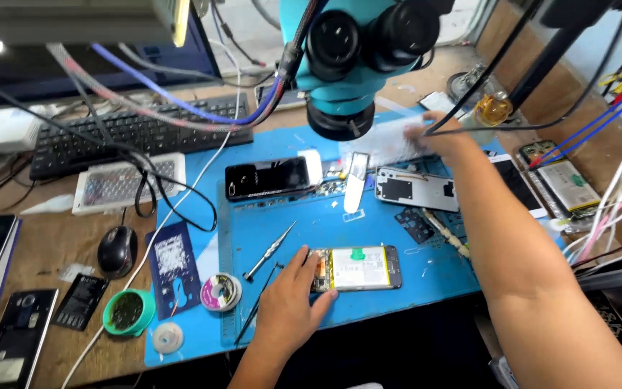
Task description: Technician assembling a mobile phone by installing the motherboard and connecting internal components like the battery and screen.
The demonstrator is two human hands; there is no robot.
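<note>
Opened phone (pixel 358 269), battery showing, lies low in the middle of the frame on the blue mat (pixel 268 230). Left hand (pixel 289 302) presses on its left end, fingers spread flat, gripping nothing. Right hand (pixel 437 140) reaches to the upper right, touching a pale tray (pixel 383 144) under the teal microscope (pixel 358 57); its grip can't be made out. Tweezers (pixel 269 251) lie just left of the phone.

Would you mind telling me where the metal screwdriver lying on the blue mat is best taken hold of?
Pinch the screwdriver at its thicker, ridged handle end, coming from above. It lies flat and slanted on the blue mat, fine tip up-right, handle down-left, close beside the left hand, which rests on the opened phone.
</note>
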